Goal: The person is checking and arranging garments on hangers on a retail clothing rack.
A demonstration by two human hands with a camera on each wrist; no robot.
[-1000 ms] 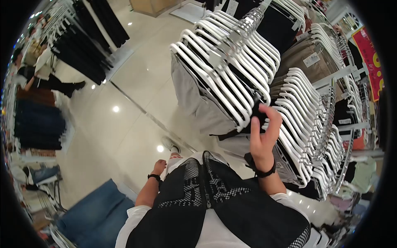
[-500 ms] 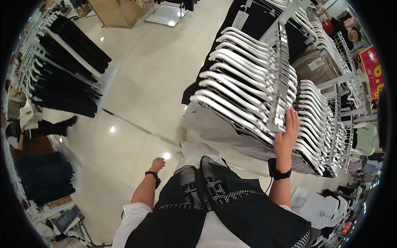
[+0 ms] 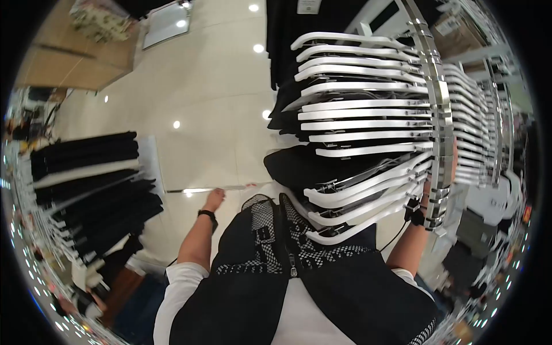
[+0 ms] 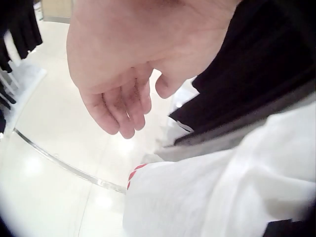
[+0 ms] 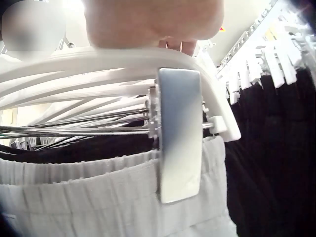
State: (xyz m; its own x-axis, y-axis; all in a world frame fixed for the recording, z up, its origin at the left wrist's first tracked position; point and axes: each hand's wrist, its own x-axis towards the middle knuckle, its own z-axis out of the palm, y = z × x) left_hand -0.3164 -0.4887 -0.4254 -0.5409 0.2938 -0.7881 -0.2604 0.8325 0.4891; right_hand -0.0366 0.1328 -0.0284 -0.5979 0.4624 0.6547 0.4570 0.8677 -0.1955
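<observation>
My right hand (image 5: 153, 22) lies over the end of a white hanger (image 5: 98, 61) in the right wrist view, its fingers mostly hidden beyond it. Below, a shiny metal clip (image 5: 180, 138) holds light grey trousers (image 5: 123, 197) by the elastic waist. From the head, that hand is largely covered by the metal rail (image 3: 441, 115) and its row of white hangers (image 3: 368, 127). A few near hangers (image 3: 351, 192) slant apart from the rest, with black trousers (image 3: 293, 164) showing in the gap. My left hand (image 4: 148, 59) hangs loosely beside my white trousers (image 4: 187, 192), holding nothing.
More white hangers (image 3: 468, 115) fill a second rail to the right. Dark trousers (image 3: 86, 155) hang on a rack across the pale tiled floor (image 3: 201, 138). A wooden display block (image 3: 80, 57) stands far left. A cable (image 3: 394, 237) runs from my right wristband.
The view has turned right and my body is closer to the rail. My right hand has gone from the rail's front end to behind it. Near hangers have spread apart; my left hand still hangs.
</observation>
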